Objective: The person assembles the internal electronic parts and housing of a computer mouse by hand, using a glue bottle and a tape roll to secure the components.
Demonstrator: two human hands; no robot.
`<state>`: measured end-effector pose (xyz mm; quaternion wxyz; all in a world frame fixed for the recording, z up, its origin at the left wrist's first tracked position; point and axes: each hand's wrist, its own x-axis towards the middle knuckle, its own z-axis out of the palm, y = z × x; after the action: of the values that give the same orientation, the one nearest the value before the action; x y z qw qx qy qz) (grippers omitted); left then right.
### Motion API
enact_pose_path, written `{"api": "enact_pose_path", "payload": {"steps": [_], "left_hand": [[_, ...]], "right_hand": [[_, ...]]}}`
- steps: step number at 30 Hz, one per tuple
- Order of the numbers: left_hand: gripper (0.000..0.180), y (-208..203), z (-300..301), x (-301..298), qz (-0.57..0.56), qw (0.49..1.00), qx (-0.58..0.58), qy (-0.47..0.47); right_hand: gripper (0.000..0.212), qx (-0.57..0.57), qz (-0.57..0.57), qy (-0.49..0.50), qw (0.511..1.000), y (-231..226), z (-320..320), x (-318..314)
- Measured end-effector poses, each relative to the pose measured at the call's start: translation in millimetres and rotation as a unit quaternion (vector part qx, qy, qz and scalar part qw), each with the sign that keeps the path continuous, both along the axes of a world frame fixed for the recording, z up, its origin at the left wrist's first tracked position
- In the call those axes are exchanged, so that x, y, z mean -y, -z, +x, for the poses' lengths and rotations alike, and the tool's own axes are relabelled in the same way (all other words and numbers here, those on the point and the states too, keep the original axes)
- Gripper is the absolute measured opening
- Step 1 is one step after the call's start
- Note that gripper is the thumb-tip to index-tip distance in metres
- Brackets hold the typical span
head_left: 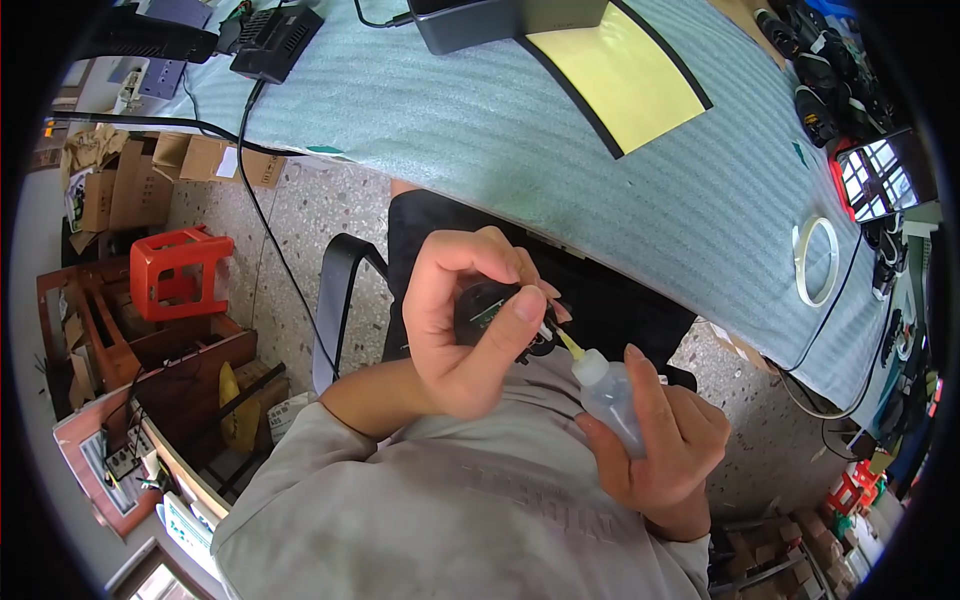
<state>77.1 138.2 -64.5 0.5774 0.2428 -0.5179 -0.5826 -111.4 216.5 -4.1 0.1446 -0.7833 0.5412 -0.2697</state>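
My left hand (465,325) is closed around a small black round part (484,307) with a green marking, held above my lap. Its fingers and thumb cover much of that part, so its kind is unclear. In my right hand (665,435) is a translucent squeeze bottle (613,400) with a white cap and a thin yellowish nozzle (571,344). The bottle is tilted toward the left hand. Its nozzle tip points at the edge of the black part, close to the left fingertips; whether it touches cannot be made out.
A table with a pale green covering (450,130) lies ahead. On it are a yellow sheet with black edges (625,80), a dark grey box (465,25), a black device (277,43), a white ring (817,262) and a phone-like screen (876,178). A red stool (180,270) stands left.
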Motion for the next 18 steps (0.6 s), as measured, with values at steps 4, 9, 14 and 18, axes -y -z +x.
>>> {"api": "enact_pose_path", "payload": {"steps": [4, 9, 14, 18], "left_hand": [[0.02, -1.9, 1.1, -1.1, 0.005, 1.0, 0.014, 0.005], [0.019, -1.8, 0.5, -2.1, 0.023, 1.0, 0.0, 0.004], [0.02, -3.2, -0.7, -3.4, 0.034, 0.999, -0.019, 0.003], [0.021, -4.6, -1.8, -4.7, 0.021, 1.0, -0.002, 0.0]], "right_hand": [[0.057, -0.005, 0.002, -0.008, 1.0, -0.1, -0.7, 0.1], [0.054, -0.016, 0.008, -0.01, 1.0, -0.1, 1.4, -1.2], [0.051, -0.037, -0.003, -0.016, 0.999, -2.8, 7.2, -5.2], [0.051, -0.037, -0.005, -0.017, 0.999, -4.6, 12.7, -9.5]]}}
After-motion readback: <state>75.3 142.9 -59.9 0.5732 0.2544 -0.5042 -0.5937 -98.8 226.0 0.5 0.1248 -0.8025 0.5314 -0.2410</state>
